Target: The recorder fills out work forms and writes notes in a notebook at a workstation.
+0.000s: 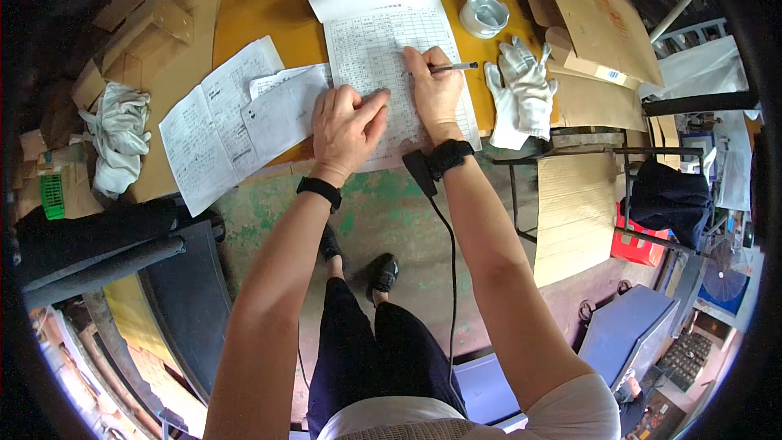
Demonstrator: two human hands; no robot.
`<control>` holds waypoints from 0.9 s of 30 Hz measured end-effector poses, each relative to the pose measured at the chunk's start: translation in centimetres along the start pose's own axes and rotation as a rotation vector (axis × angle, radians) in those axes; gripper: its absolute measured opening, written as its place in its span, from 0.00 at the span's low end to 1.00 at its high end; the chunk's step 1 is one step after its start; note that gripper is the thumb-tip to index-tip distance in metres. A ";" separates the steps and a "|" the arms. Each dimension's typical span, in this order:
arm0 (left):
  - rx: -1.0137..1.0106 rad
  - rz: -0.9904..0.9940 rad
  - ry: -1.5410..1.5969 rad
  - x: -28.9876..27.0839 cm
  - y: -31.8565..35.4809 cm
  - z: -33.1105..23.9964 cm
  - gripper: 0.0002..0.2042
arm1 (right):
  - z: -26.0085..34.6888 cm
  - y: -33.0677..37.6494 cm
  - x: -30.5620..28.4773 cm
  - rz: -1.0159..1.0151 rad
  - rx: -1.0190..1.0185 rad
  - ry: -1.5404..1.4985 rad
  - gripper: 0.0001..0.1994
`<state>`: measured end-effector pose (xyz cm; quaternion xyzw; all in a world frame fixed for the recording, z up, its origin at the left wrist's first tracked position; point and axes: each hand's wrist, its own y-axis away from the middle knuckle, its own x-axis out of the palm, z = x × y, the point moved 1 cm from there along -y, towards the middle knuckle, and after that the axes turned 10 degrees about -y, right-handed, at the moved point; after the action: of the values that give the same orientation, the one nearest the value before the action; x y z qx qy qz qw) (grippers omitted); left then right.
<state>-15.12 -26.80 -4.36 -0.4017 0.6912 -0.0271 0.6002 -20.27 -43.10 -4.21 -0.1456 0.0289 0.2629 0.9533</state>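
Lying near the front edge of the yellow surface (269,12), a printed form pad (391,57) is being pinned flat by the left hand (346,126), its fingers spread loosely apart. A pen (453,68) is being gripped by the right hand (436,90), fingers closed around it, tip on the form. White work gloves (521,94) are lying just beside it, with two metal cups (482,2) behind.

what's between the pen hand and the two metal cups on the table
In the head view, only the ruled form and bare yellow table lie between the right hand and the metal cups.
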 end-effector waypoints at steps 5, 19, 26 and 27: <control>0.011 -0.002 -0.017 0.0 0.0 0.1 0.11 | 0.2 0.0 -0.2 -0.132 0.079 -0.300 0.18; 0.025 -0.014 -0.022 0.0 0.0 0.1 0.11 | -0.8 -0.3 -0.2 -0.102 0.072 -0.213 0.18; 0.028 -0.016 -0.022 0.1 -0.2 0.0 0.10 | -0.6 -0.3 -0.6 -0.090 0.088 -0.229 0.17; 0.023 -0.016 -0.016 0.1 -0.1 0.0 0.10 | -0.3 -0.2 -0.4 -0.080 0.083 -0.224 0.17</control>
<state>-15.03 -26.89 -4.35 -0.4005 0.6826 -0.0365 0.6102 -20.51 -43.55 -4.39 -0.0769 -0.0725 0.2378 0.9655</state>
